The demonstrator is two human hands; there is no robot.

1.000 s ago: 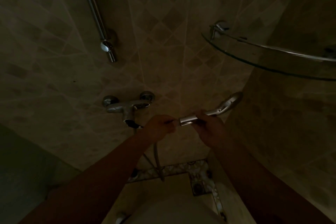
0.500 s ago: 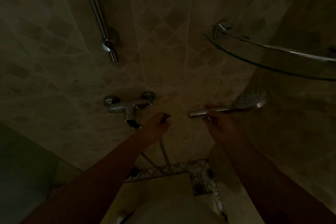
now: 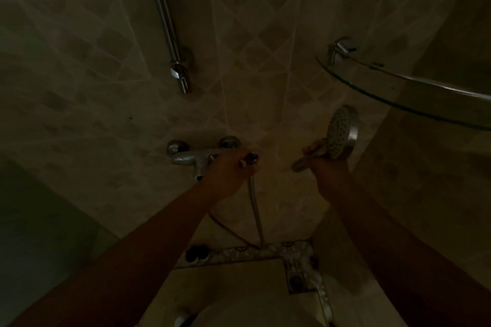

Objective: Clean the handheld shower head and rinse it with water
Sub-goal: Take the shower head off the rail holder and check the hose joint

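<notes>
Overhead, glass shelf (image 3: 398, 87) near shower head (image 3: 341, 133).

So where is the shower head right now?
In the head view it is right of centre, gripped by the right hand: the shower head sits below the glass shelf, right of the faucet.

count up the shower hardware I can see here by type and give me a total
Shower heads: 1, the shower head in the right hand
Hoses: 1, the hose, end held by the left hand
Taps: 1, tap
Rails: 1, rail
Shelves: 1, glass shelf
Floor drains: 1, drain
Total: 6
</notes>
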